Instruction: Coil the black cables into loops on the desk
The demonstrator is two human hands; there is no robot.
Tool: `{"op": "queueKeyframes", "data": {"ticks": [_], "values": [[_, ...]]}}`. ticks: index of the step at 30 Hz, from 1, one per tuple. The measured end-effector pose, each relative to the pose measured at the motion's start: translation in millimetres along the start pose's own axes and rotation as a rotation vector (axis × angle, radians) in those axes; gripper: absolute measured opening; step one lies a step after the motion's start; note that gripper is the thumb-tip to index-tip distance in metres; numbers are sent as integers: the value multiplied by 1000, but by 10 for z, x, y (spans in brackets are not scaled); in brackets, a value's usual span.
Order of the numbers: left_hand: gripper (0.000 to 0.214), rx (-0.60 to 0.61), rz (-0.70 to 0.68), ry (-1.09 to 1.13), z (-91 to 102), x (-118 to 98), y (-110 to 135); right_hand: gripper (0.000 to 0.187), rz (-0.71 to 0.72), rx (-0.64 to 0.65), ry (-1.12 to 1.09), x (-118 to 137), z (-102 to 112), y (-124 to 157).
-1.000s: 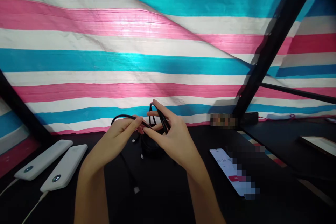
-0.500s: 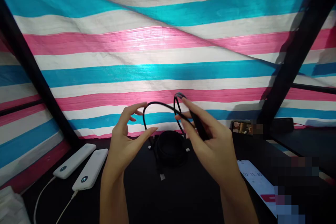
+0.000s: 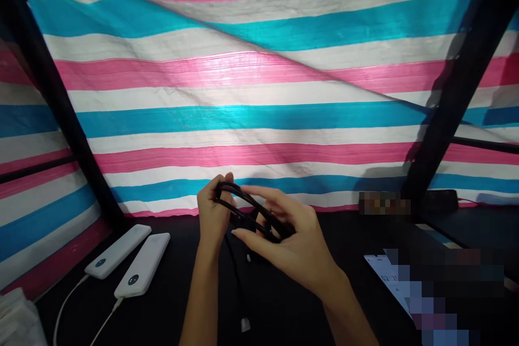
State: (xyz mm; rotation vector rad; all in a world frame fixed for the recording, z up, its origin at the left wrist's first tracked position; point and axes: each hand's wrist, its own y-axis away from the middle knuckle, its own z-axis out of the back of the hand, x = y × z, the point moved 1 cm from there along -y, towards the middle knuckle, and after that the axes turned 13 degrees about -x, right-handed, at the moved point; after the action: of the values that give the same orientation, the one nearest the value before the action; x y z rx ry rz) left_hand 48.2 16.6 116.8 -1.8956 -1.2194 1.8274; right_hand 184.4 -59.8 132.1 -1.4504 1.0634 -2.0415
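Note:
A black cable (image 3: 259, 210) is looped in several strands between my two hands, above the dark table. My left hand (image 3: 214, 208) is closed round the left end of the loops. Fingers and thumb of my right hand (image 3: 298, 238) wrap round the loops' right side. One cable end hangs below my left hand, with a silvery plug (image 3: 245, 325) at its tip. Behind the hands, a second small plug (image 3: 248, 258) shows. The black coil on the table is mostly hidden by my hands.
Two white power banks (image 3: 141, 266) with white cables lie at left, near a crumpled white bag (image 3: 18, 319). A phone (image 3: 385, 278), partly pixelated, lies at right. Black posts (image 3: 441, 135) and a striped sheet (image 3: 243, 119) enclose the black table (image 3: 284, 308).
My hands have come closer together and lower. The wide single loop is now gathered into a tighter bundle. My left hand, loosely open before, has closed on the cable.

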Motion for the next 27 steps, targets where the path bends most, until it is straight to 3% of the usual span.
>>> {"op": "queueKeyframes", "data": {"ticks": [4, 8, 13, 16, 19, 23, 27], "values": [[43, -197, 11, -90, -57, -46, 55, 43, -104, -73, 100, -210, 16, -94], [43, -226, 101, -94, -104, -90, 87, 20, -182, -221, 106, -377, 72, -147], [24, 38, 306, 8, -269, 137, 93, 25, -115, -328, 135, -356, 102, -147], [23, 62, 372, 2, -347, 369, 103, 29, -98, -375, 227, -380, 96, -150], [33, 113, 457, -109, -339, 553, 127, 34, -94, -452, 152, -406, 89, -140], [57, 374, 642, -238, -235, 573, 182, 39, -43, -627, -46, -351, 53, -99], [75, 727, 794, -385, -175, 398, 260, 26, -99, -720, -206, -327, -32, -98]]}}
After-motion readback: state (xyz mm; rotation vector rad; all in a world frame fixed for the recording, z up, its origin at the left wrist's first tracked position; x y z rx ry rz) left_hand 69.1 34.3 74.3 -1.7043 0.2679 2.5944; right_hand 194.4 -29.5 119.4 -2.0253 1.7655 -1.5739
